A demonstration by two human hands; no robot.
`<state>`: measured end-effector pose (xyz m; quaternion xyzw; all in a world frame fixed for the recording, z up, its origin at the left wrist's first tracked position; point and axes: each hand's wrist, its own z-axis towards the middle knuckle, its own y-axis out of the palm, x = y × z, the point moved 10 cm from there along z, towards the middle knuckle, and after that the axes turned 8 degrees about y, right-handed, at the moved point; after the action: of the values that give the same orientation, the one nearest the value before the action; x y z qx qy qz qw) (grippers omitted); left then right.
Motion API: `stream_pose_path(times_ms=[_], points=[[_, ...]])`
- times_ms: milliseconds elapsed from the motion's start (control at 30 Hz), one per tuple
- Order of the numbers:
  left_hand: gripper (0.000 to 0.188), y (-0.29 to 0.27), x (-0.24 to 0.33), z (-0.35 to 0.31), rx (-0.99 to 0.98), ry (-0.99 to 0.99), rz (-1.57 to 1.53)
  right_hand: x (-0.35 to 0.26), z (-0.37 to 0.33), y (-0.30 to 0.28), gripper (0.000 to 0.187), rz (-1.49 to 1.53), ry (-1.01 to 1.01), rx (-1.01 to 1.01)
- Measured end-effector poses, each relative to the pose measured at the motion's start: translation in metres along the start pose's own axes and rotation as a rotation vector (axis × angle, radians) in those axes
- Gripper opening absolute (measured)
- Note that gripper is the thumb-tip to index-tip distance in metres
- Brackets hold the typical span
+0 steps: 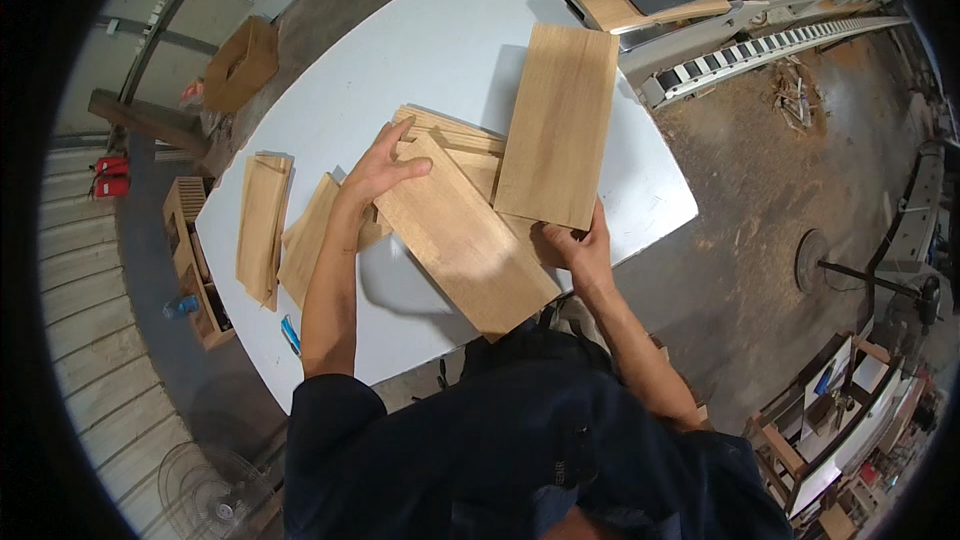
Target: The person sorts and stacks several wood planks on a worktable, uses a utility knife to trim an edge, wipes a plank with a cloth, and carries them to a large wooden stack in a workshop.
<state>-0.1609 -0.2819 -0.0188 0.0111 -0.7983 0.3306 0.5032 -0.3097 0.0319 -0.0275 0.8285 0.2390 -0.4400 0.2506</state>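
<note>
My left hand [378, 172] grips the far left end of a tilted wooden board [465, 235], its thumb across the top face and its fingers round the edge. This board slants toward my body and its near end reaches past the table edge. My right hand [585, 255] is closed on the edge of another wooden board [537, 239], mostly hidden between the tilted one and a stack. That stack of wooden boards [558, 125] stands at the right, just beyond my right fingers. More thin boards [450, 130] lie partly covered behind my left hand.
The white table [420, 50] also bears loose board pieces [262, 225] at the left and a blue utility knife [290, 334] near its left edge. A machine with a slatted conveyor [760, 55] stands at the far right. A fan [215, 500] is at the lower left.
</note>
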Motion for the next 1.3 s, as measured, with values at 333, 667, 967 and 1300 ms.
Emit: stream_pose_path(times_ms=[333,667,967,1300], points=[[0.109,-0.002,0.000,-0.005,0.016,-0.081,-0.277,-0.052,0.061,-0.028,0.025,-0.005,-0.033,-0.032],[0.117,-0.007,0.003,-0.004,0.032,-0.100,-0.217,-0.091,0.206,0.006,0.029,-0.160,-0.056,-0.087],[0.100,-0.009,0.015,0.001,-0.023,-0.164,-0.086,-0.036,0.082,-0.064,0.074,-0.362,0.041,0.121],[0.080,0.031,0.010,-0.019,0.039,-0.309,-0.393,-0.039,0.020,-0.014,0.048,-0.146,0.108,-0.101]])
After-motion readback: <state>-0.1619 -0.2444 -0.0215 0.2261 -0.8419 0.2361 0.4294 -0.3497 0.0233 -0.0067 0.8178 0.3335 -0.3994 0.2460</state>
